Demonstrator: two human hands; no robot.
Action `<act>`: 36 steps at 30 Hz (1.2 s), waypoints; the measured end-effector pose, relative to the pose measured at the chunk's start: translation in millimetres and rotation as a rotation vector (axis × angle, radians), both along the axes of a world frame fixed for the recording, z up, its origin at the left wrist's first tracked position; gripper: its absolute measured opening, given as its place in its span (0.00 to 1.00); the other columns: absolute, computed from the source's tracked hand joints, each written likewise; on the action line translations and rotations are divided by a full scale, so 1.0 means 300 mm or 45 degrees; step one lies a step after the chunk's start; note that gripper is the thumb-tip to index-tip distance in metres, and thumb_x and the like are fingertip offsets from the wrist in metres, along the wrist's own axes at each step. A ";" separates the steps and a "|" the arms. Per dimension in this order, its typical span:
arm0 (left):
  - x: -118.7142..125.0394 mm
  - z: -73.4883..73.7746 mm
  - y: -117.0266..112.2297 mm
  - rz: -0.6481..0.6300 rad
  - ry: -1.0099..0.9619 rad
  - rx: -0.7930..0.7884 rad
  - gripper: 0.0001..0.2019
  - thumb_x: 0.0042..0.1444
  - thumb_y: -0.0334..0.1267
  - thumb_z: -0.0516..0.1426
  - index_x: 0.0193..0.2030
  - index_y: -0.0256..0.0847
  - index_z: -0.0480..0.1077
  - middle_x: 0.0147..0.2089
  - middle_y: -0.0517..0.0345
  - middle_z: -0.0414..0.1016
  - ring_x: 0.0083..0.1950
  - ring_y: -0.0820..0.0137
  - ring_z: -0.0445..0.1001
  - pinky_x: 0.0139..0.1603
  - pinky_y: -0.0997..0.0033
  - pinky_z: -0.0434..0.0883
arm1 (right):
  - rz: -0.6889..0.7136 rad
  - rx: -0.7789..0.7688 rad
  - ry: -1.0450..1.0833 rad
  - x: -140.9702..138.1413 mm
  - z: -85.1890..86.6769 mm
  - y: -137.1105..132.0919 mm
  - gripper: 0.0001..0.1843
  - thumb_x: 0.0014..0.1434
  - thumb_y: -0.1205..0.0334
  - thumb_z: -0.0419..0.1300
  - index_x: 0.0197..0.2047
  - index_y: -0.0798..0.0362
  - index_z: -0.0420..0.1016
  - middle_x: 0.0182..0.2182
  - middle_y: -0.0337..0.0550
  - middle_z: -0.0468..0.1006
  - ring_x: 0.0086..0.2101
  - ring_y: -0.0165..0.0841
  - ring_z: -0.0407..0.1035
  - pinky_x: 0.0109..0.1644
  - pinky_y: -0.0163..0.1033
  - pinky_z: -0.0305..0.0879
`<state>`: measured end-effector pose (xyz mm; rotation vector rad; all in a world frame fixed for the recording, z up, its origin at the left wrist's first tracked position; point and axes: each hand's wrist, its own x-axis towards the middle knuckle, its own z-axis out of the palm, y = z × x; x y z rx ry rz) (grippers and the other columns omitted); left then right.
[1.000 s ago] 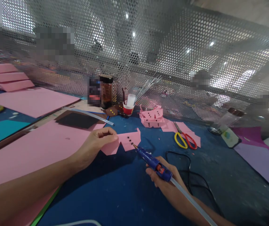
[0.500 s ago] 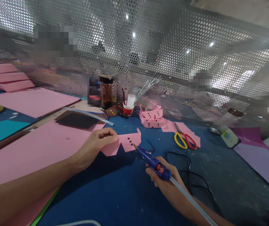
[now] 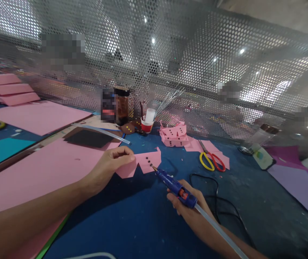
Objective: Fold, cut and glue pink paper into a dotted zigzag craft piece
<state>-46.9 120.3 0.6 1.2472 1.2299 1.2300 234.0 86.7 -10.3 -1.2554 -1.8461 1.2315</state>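
My left hand (image 3: 113, 163) pinches the left end of a pink paper cutout (image 3: 145, 163) with notched lower edges and a few small black squares on it. A blue hot glue gun (image 3: 174, 185) is gripped in my right hand (image 3: 188, 205), and a long clear glue stick (image 3: 215, 225) sticks out of its back. The gun's metal tip meets the cutout by the lowest black square; whether it presses on the paper is hard to tell. Behind them, several similar pink pieces with black squares (image 3: 174, 135) sit in a pile.
Scissors (image 3: 210, 160) with yellow and red handles lie on pink scraps. A black cord (image 3: 217, 187) loops beside my right hand. At the back stand a paper cup (image 3: 147, 125) and a brown jar (image 3: 122, 106), before a perforated metal screen (image 3: 170, 54). Pink sheets (image 3: 51, 172) cover the left side.
Almost nothing differs. Both hands, the cutout and the glue gun keep nearly the same place, with the gun's tip still at the lowest black square.
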 end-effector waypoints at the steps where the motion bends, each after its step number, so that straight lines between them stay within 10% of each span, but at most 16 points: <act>1: 0.001 0.002 -0.001 0.000 -0.001 0.000 0.12 0.53 0.47 0.64 0.29 0.40 0.71 0.27 0.62 0.70 0.27 0.73 0.65 0.25 0.75 0.59 | 0.005 0.004 0.003 -0.002 0.004 -0.001 0.16 0.64 0.47 0.59 0.39 0.53 0.70 0.25 0.34 0.66 0.24 0.26 0.59 0.26 0.31 0.58; 36: 0.012 0.005 -0.015 -0.061 0.063 0.022 0.12 0.55 0.47 0.62 0.30 0.41 0.71 0.27 0.62 0.69 0.26 0.73 0.65 0.24 0.76 0.60 | -0.018 0.060 -0.015 -0.001 -0.007 0.000 0.16 0.63 0.46 0.60 0.42 0.52 0.72 0.25 0.34 0.68 0.23 0.26 0.62 0.25 0.30 0.60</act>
